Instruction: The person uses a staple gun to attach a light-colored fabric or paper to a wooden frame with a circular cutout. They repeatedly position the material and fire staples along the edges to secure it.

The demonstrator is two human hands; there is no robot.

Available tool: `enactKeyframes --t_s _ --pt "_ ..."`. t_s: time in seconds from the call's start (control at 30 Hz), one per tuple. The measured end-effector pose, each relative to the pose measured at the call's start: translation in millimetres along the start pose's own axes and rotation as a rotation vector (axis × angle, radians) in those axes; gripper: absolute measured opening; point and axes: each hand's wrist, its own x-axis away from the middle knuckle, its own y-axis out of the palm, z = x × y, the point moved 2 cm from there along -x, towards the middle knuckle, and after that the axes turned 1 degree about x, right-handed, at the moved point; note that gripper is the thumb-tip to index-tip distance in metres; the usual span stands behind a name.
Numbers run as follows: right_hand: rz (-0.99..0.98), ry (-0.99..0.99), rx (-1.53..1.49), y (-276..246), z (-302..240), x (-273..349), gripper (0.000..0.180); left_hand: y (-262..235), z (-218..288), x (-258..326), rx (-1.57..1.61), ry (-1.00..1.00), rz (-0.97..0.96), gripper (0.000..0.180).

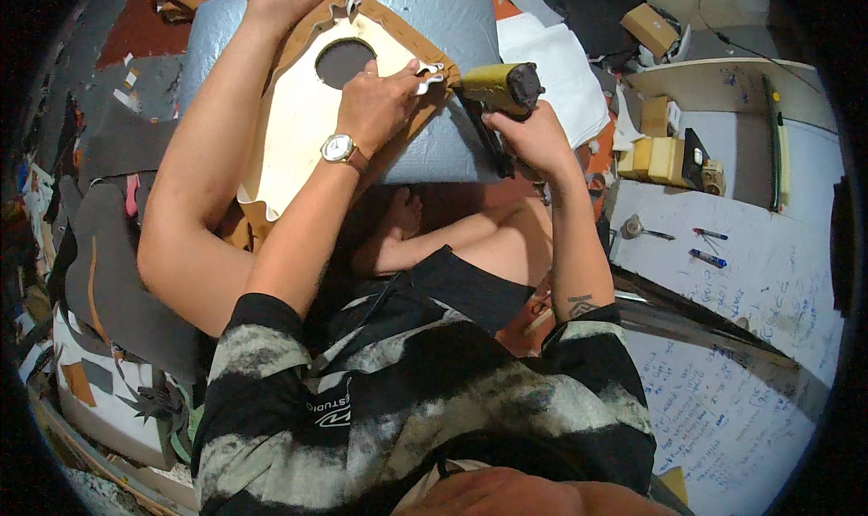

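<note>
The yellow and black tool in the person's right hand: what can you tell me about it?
The yellow and black power tool looks like a staple gun: a yellow body with a dark round end cap and a black handle running downward. The right hand grips the handle. The tool lies nearly level, its nose pointing left at the corner of the pale wooden board with a round hole, where the left hand pinches tan fabric down. Its tip is hidden, so contact cannot be confirmed.
</note>
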Motion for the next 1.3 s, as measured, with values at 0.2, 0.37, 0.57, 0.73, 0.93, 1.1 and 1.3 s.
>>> enactKeyframes --t_s 0.2,0.37,0.57,0.73,0.93,1.1,1.3 --pt "0.096 -0.082 0.246 19 -13 4 0.048 6 0 2 0.066 -0.104 -0.005 0.033" --pt "0.051 0.000 0.121 20 -18 8 0.046 2 0 2 0.090 -0.106 0.090 0.033" --pt "0.069 0.024 0.188 35 -26 15 0.046 5 -3 2 0.121 -0.150 0.120 0.032" --pt "0.081 -0.027 0.231 45 -32 29 0.044 7 -10 2 0.153 -0.210 0.109 0.032" --pt "0.074 -0.043 0.199 55 -36 36 0.043 7 -12 -1 0.211 -0.207 0.153 0.033" --pt "0.045 -0.032 0.188 65 -32 45 0.044 11 -12 1 0.179 -0.243 0.091 0.031" --pt "0.026 -0.139 0.104 62 -23 51 0.047 6 -11 2 0.181 -0.218 0.140 0.032"
